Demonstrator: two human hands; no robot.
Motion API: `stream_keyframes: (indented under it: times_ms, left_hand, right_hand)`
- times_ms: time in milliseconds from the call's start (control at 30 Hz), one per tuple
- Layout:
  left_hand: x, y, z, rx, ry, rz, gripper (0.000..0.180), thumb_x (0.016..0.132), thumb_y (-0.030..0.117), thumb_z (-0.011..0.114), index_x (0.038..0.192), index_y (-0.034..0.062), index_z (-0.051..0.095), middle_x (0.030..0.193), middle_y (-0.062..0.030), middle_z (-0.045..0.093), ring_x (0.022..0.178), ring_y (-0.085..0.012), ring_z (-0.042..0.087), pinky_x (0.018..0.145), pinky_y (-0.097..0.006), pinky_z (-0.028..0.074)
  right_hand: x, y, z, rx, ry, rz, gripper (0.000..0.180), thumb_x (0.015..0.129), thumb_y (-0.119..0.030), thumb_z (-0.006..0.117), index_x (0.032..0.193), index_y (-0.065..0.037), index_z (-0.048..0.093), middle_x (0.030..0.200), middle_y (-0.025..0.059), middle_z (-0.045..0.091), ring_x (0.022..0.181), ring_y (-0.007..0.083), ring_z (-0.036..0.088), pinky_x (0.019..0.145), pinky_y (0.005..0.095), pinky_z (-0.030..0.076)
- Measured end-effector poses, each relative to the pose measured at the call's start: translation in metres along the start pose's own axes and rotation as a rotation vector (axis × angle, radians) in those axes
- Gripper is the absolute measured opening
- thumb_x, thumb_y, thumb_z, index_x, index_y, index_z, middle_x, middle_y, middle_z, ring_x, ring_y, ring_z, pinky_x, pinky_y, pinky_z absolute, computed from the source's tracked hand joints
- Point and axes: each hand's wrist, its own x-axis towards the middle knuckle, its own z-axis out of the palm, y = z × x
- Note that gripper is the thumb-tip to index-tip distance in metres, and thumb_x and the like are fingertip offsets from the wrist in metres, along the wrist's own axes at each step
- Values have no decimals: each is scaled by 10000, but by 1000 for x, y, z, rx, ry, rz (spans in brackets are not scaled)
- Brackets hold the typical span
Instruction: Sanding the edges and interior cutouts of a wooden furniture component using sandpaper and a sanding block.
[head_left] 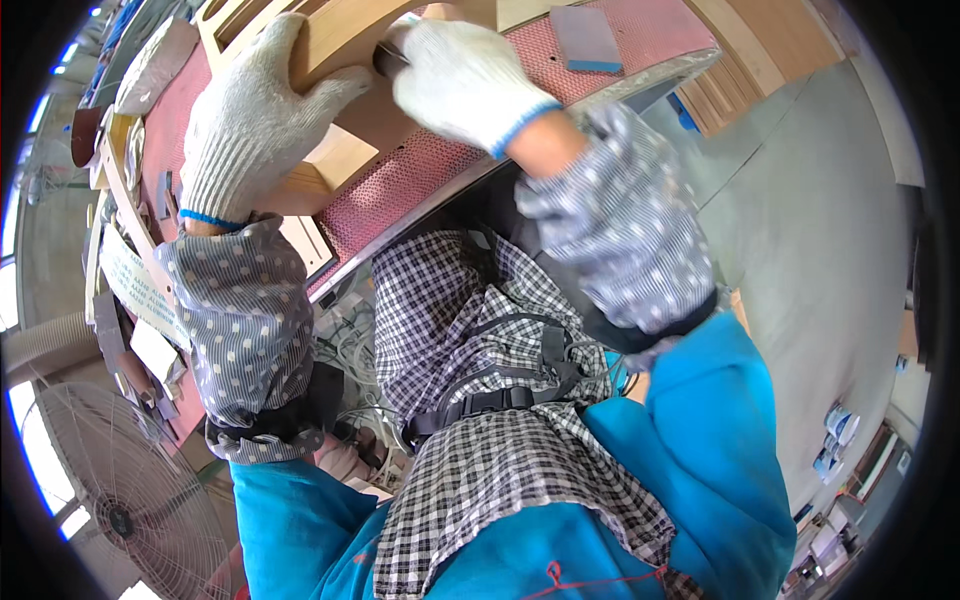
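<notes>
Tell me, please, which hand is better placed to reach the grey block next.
Probably the right hand: it is nearer the grey block, while the left hand is farther away, against the curved wood.

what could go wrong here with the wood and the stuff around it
The curved wooden piece might shift, as the left hand only appears spread against it. The right hand could slip along the wood, since its fingers are closed around a small dark object, too hidden to identify. The grey block lies close to the bench's front edge and could be knocked off.
</notes>
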Motion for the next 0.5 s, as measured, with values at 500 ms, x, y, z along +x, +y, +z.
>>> stream_keyframes:
  times_ms: [500]
  left_hand:
    - [-3,-19,3,3,51,124,441,895,293,776,1175,10,586,962,-183,695,864,-293,714,748,-388,548]
  right_hand:
    - [-22,-13,-13,1368,-214,332,244,949,-209,611,1066,-8,684,766,133,687,587,211,666,632,343,555]
